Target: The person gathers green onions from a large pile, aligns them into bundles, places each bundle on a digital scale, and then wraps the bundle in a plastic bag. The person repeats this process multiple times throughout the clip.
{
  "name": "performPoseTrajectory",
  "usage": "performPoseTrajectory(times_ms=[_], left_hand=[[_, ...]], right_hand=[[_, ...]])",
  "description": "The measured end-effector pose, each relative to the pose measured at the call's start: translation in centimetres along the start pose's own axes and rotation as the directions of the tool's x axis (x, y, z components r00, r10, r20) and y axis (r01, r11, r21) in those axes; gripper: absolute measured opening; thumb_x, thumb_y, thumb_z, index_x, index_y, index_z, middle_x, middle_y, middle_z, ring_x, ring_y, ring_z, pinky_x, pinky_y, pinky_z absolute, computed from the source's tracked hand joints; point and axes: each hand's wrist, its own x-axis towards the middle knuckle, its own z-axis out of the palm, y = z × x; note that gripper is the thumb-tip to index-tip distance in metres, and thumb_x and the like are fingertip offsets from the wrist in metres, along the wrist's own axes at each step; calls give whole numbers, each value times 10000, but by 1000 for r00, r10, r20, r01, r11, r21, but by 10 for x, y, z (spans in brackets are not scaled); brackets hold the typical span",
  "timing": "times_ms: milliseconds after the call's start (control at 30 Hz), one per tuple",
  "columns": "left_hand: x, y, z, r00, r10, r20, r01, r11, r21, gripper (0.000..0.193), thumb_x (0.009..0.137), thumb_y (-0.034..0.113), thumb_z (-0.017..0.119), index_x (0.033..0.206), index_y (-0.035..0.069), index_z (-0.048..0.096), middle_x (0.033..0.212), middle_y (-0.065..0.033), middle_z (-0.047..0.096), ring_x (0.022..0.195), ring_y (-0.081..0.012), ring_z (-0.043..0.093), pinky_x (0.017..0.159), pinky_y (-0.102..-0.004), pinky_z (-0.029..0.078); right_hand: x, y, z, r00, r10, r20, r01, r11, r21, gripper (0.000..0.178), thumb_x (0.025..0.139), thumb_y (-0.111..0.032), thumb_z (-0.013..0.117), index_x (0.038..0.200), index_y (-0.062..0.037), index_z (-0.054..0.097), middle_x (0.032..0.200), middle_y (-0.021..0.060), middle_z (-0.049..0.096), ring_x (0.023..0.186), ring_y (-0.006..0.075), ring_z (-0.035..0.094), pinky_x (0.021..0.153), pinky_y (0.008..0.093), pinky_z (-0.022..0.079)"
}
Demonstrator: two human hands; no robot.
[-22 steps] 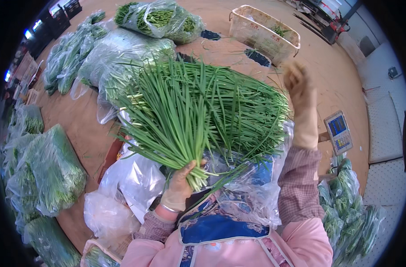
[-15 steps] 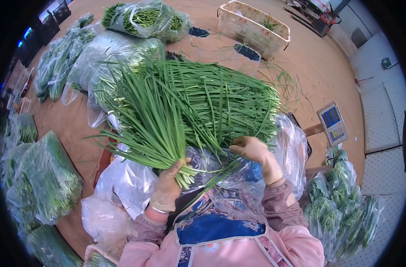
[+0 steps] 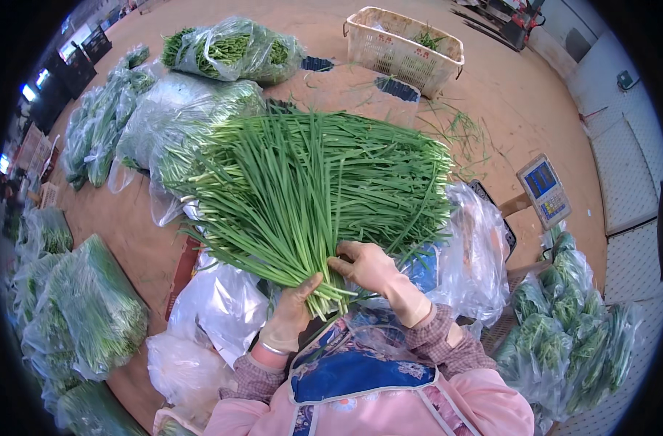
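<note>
My left hand (image 3: 290, 318), in a pale glove with dirty fingers, is closed round the whitish stem ends of a bunch of garlic chives (image 3: 291, 211). The long green leaves fan out away from me, over a thick pile of garlic chives (image 3: 397, 174). My right hand (image 3: 369, 270), gloved too, has its bent fingers and thumb at the bunch's right side, just above the stem ends. Its fingertips are partly hidden among the stalks. Below the pile, clear plastic film (image 3: 473, 251) lies spread out.
Bagged greens (image 3: 91, 305) lie to the left, and more bags (image 3: 564, 327) to the right. A scale display (image 3: 543, 191) stands at the right. Beyond the pile are a cream plastic crate (image 3: 389, 54) and another bagged bundle (image 3: 233, 51). White plastic bags (image 3: 219, 305) hang by my left arm.
My right hand has moved left from the pile's near edge to the bunch. The loose stalks that hung below it are now at the bunch. The bunch has shifted slightly right, its leaves more upright.
</note>
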Motion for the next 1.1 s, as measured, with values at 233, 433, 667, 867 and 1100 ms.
performPoseTrajectory(times_ms=[233, 433, 667, 867, 1100], left_hand=[[-10, -13, 9, 999, 41, -32, -44, 994, -103, 407, 800, 89, 670, 1174, 69, 511, 1038, -28, 591, 888, -162, 602, 761, -300, 518], [-11, -18, 1, 995, 41, -94, -57, 982, -181, 361, 804, 109, 659, 1135, 20, 548, 951, -92, 617, 850, -189, 611, 674, -291, 548], [-15, -14, -11, 998, 25, -58, -35, 983, -179, 421, 816, 98, 626, 1209, 6, 502, 995, -148, 629, 785, -224, 630, 665, -313, 559], [-10, -16, 1, 997, 15, -79, -27, 989, -144, 428, 828, 142, 630, 1218, 26, 499, 1087, -161, 608, 869, -240, 637, 746, -343, 555], [-4, -18, 12, 997, 65, -46, -69, 994, -85, 388, 841, 151, 614, 1194, 28, 506, 1050, -93, 617, 953, -222, 606, 826, -340, 501]], right_hand=[[-4, -15, 14, 998, 18, -65, -4, 979, 204, 282, 844, -278, 629, 939, -13, 620, 719, 85, 635, 570, 140, 594, 544, 278, 466], [-5, -10, -7, 986, 160, -43, -132, 917, 376, 275, 879, -281, 567, 923, -17, 629, 687, 73, 650, 543, 129, 615, 540, 271, 483], [13, 15, -98, 957, -2, -290, 151, 857, 492, 282, 918, -292, 469, 928, -62, 631, 691, 23, 643, 570, 99, 567, 545, 252, 455], [29, 13, -96, 954, -106, -280, 258, 766, 589, 326, 894, -342, 493, 937, -46, 624, 680, 32, 601, 551, 113, 528, 528, 221, 434], [8, -23, -16, 960, 106, 258, -162, 965, 205, 291, 841, -324, 615, 787, -38, 604, 620, 68, 622, 583, 116, 610, 553, 264, 479]])
